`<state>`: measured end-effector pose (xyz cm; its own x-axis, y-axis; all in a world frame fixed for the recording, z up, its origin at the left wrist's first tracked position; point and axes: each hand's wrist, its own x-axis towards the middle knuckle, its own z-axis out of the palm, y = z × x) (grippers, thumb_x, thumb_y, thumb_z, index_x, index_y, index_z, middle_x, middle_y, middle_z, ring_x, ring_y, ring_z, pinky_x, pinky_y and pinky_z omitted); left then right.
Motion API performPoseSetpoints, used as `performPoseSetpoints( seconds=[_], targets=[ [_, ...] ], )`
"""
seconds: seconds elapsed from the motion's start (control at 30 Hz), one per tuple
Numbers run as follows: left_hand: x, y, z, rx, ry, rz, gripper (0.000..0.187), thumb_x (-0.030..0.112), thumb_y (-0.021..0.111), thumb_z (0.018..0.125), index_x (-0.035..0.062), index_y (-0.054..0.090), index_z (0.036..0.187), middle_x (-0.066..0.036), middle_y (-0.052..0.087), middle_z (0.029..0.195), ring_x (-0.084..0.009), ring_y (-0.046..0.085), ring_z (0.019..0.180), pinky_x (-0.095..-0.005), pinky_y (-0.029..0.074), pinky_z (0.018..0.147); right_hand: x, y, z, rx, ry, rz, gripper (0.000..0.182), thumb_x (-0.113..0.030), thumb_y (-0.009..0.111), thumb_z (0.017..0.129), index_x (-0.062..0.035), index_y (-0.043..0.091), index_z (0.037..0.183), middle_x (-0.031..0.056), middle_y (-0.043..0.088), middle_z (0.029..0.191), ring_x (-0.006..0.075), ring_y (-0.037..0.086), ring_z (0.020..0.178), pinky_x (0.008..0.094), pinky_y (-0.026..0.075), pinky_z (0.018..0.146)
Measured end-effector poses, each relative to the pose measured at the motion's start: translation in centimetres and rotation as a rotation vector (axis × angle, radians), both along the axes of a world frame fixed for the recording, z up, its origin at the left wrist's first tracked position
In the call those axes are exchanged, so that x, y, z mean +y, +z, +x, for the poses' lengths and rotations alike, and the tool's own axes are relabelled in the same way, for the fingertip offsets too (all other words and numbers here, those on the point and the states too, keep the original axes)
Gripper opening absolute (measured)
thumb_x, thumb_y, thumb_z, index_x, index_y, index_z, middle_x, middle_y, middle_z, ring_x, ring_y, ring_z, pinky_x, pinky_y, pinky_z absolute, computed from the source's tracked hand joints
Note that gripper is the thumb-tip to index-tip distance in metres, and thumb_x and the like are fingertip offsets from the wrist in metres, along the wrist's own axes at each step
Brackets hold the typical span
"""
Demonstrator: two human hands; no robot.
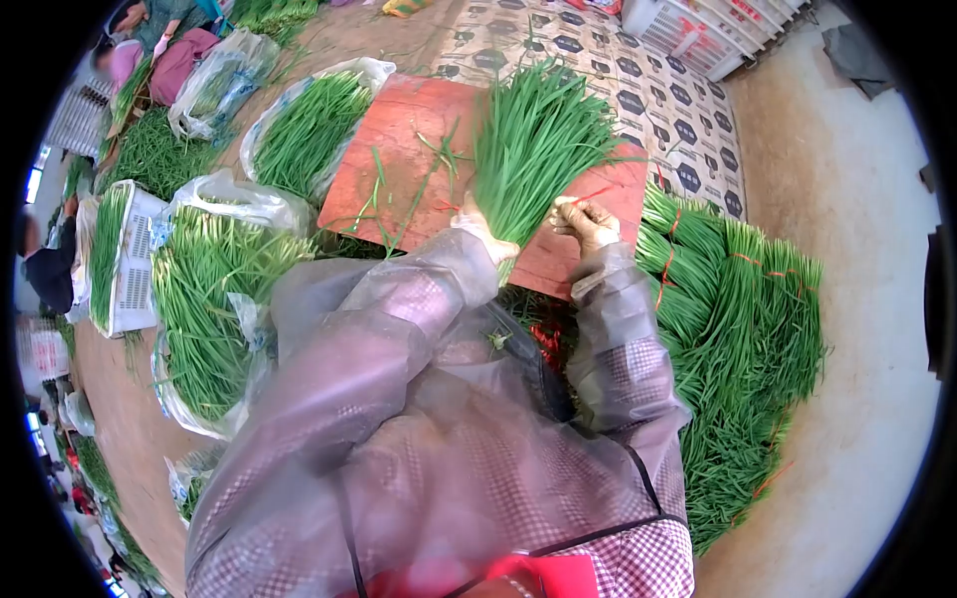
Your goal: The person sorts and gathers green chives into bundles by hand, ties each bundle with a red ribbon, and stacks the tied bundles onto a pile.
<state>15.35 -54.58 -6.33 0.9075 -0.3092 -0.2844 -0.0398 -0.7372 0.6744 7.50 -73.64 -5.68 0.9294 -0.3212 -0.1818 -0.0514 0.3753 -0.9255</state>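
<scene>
My left hand [488,239] is wrapped around the lower stems of a loose bunch of garlic chives [543,140], whose leaves fan out away from me. Just right of the bunch, my right hand [588,223] pinches a thin red tie [595,193] between thumb and fingers. Whether the tie passes round the stems is hidden. Both hands are above a reddish board [407,125] in front of my lap, with stray leaves scattered on its left half. Clear plastic sleeves cover both my forearms.
Bundles of chives [738,299] with red ties are piled at my right. Plastic bags of chives [214,309] stand on my left, near a white crate [135,261]. More white crates [688,35] stand at the back right, beside a patterned sheet [688,125]. Other people sit at far left.
</scene>
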Motion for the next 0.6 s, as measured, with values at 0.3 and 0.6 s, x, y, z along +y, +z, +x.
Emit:
performPoseSetpoints(
  seconds=[0.3, 0.6],
  targets=[
    [0.6, 0.0, 0.4, 0.032, -0.038, -0.140, 0.117, 0.033, 0.083, 0.049, 0.0042, 0.019, 0.142, -0.024, 0.054, 0.121, -0.0373, 0.053, 0.113, -0.0398, 0.043, 0.099, 3.4, 1.5, 4.0, -0.262, -0.265, -0.726, 0.010, -0.011, 0.069, 0.080, -0.0023, 0.068, 0.085, 0.0058, 0.060, 0.068, 0.0164, 0.056, 0.059, 0.0299, 0.047, 0.058],
    [3.1, 7.5, -1.2, 0.150, -0.308, 0.193, 0.070, 0.035, 0.062, 0.076, 0.0027, 0.037, 0.133, -0.023, 0.058, 0.115, -0.0359, 0.057, 0.108, -0.0428, 0.045, 0.092, 7.8, -2.2, 10.9, -0.212, 0.429, -1.145, 0.013, -0.010, 0.061, 0.080, -0.0018, 0.064, 0.090, 0.0159, 0.063, 0.092, 0.0305, 0.062, 0.080, 0.0345, 0.051, 0.070]
  ],
)
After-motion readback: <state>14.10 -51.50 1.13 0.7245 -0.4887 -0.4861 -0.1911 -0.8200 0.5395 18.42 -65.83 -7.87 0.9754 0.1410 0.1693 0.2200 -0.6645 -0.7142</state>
